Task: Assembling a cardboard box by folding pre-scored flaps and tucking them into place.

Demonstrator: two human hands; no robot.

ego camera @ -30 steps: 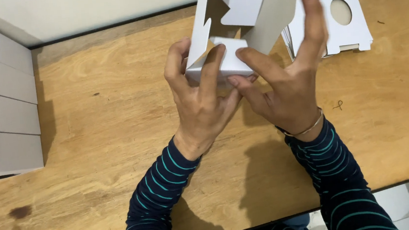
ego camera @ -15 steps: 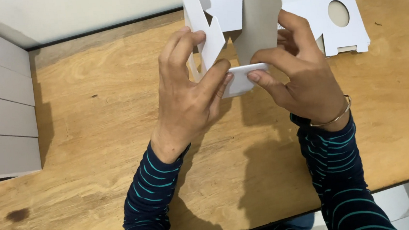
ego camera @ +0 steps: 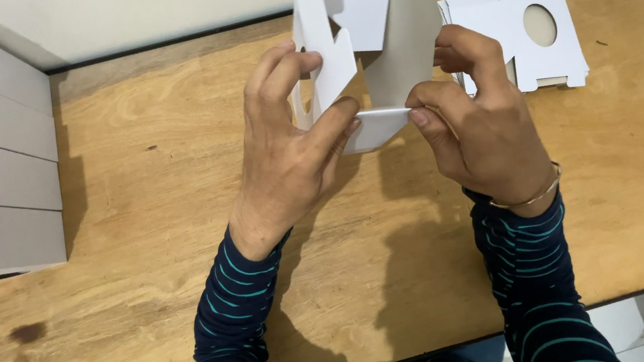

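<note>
Item: white die-cut carton (ego camera: 373, 52), half-erected, held clear of the wooden table (ego camera: 131, 221) at upper centre of the frame, presumably so that its flaps can be worked from beneath. Left hand (ego camera: 289, 160): curled, thumb pinched on the lower flap, fingers on a side panel. Right hand (ego camera: 480, 128): curled, thumb and forefinger pinched on the same flap. Stack of flat blanks (ego camera: 551, 44): upper right. Finished boxes (ego camera: 1, 155): ranked at left edge.
</note>
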